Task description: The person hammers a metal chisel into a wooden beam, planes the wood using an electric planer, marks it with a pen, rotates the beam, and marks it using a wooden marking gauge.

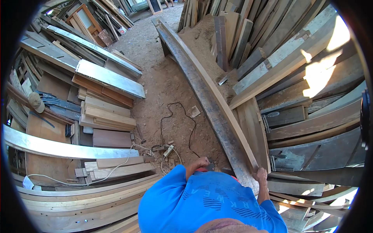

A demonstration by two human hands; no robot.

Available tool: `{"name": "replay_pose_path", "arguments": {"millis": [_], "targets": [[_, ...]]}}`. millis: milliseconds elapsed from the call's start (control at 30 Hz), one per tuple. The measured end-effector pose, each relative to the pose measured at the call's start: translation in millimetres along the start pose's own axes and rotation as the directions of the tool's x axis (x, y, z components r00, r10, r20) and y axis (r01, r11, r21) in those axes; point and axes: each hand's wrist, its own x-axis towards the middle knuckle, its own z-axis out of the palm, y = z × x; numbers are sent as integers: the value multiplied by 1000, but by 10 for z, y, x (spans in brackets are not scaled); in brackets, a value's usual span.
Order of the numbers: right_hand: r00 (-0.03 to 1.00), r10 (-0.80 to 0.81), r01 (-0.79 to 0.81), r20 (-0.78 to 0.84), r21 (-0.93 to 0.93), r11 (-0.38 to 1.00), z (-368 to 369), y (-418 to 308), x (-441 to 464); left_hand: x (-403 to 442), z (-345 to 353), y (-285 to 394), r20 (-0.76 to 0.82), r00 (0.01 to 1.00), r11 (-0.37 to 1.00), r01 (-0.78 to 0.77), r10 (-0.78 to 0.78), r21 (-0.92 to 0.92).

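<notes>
A long, narrow wooden plank (217, 91) lies lengthwise on a dark, worn beam (206, 95) that runs from the upper middle down to my body. My right hand (261, 175) is closed round the near end of the plank. Close to my waist, my left hand (201, 162) is closed beside a small dark object (210, 165); what it holds is too hidden to name. My blue shirt covers what lies below both hands.
Stacked boards (110, 116) line the left side, and timbers (279, 39) lean on the right. A black cable (171, 105) loops over the dirt floor beside a white power strip (168, 151). A cap (36, 102) rests at far left. Another person's legs show at the top.
</notes>
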Motion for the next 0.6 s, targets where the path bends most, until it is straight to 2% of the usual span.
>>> {"name": "replay_pose_path", "arguments": {"millis": [67, 167, 267, 300, 333, 367, 400, 433, 500, 533, 567, 600], "targets": [[999, -5, 6, 34, -31, 999, 124, -96, -104, -11, 30, 110, -51, 999, 999, 0, -2, -51], [996, 19, -13, -83, 69, 998, 195, -277, -380, -23, -18, 327, 23, 997, 992, -74, 77, -98], [999, 41, -41, 7, 13, 999, 45, -319, -312, -53, -146, 856, 166, 906, 873, -306, 390, -380], [997, 53, -53, 47, -3, 999, 8, -322, -318, -165, -335, 1215, 257, 815, 795, -350, 519, -495], [1000, 16, -16, -26, -7, 1000, 134, -207, -247, -341, -559, 1651, 276, 727, 713, -398, 629, -578], [1000, 19, -19, -16, 5, 1000, 181, -155, -168, -794, -793, 2248, 120, 672, 572, -507, 731, -644], [1000, 24, -24, -5, 14, 1000, 199, -108, -102, -1142, -1024, 2705, 58, 630, 473, -516, 774, -714], [999, 33, -33, 8, 23, 999, 224, -69, -55, -1367, -1190, 3013, 17, 516, 345, -548, 856, -762], [1000, 30, -30, -4, 9, 1000, 282, -28, -19, -2239, -1496, 3755, -188, 309, 96, -713, 932, -695], [998, 64, -65, 23, 7, 998, 220, -105, -26, -2965, -1689, 4110, -231, 354, 133, -759, 906, -637], [999, 16, -17, 43, 16, 1000, 127, -201, -61, -3280, -1787, 4273, -258, 225, 36, -813, 940, -581], [998, 39, -38, 53, -16, 999, 344, -98, 67, -3503, -1846, 4384, -267, 77, -88, -828, 961, -554]]}}
